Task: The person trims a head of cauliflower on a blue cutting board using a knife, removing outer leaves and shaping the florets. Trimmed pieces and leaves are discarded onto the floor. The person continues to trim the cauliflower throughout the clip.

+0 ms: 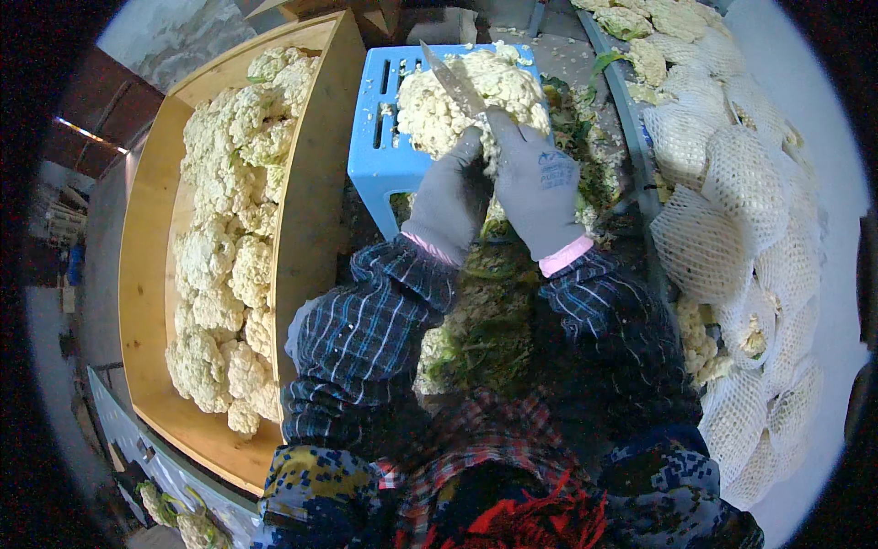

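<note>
My right hand (535,182), in a grey work glove with a pink cuff, grips a knife (449,81), its blade slanting up and left. The handle is hidden in the glove. My left hand (447,193), gloved alike, is closed around a small cauliflower piece (490,152) that shows between the two hands. Just beyond them, a heap of cut cauliflower (439,113) lies on a blue plastic stool (384,168) with slots in its top. The blade passes above this heap. White crumbs are scattered over the stool top.
At the left stands a wooden crate (147,274) holding many cauliflower florets (206,250). Cauliflowers in white foam mesh sleeves (748,178) are piled at the right, behind a grey rail (627,130). Trimmed leaves (583,168) litter the floor. Leafy cauliflowers (195,528) lie at lower left.
</note>
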Tool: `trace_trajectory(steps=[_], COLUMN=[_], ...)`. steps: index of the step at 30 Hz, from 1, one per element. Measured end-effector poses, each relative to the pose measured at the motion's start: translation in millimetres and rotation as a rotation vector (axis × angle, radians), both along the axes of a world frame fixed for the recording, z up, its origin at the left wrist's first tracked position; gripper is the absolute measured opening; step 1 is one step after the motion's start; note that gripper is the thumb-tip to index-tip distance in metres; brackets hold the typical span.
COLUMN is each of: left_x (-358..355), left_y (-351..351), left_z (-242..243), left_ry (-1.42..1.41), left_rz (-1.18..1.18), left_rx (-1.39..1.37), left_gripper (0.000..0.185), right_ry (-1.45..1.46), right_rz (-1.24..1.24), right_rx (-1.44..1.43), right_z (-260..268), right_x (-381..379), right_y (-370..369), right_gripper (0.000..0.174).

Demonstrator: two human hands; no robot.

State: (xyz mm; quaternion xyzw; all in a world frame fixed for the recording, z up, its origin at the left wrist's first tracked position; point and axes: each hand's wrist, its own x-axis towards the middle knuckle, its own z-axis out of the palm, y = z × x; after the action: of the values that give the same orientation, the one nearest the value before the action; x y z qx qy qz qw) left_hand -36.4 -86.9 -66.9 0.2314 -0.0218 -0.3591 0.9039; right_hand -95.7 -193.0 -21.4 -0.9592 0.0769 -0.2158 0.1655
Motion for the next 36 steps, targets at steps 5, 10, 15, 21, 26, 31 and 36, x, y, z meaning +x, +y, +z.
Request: trace_trajectory(steps=[5,10,15,21,26,31,36], left_x=[6,17,11,3,3,9,8], left_y=[11,20,22,13,4,6,4], left_z=[7,-2,-5,-3,-5,-14,-17], left_ry=[0.076,0.026,-0.024,-0.149,-0.069,-0.146,-0.225], left_rz=[0.079,0.089,0.065,0.191,0.291,0.274,0.348], left_rx=[0.081,0.109,0.063,0.206,0.3,0.407,0.56], left_gripper=[0.029,0.028,0.019,0.015,0.019,0.019,0.021], right_ry=[-0.252,-0.292,-0.242,-0.265,-0.207,-0.17,-0.148], right_rz=[0.056,0.073,0.027,0.002,0.004,0.017,0.017], right_rx=[0.528,0.599,0.475,0.481,0.427,0.508,0.54], right_z=[2,6,0,-6,-19,-22,-23], right_x=[-2,-10,-12,-2,8,10,7], right_y=[-9,-34,-33,-36,-32,-19,-14], right_gripper=[0.042,0.035,0.025,0.02,0.018,0.016,0.013])
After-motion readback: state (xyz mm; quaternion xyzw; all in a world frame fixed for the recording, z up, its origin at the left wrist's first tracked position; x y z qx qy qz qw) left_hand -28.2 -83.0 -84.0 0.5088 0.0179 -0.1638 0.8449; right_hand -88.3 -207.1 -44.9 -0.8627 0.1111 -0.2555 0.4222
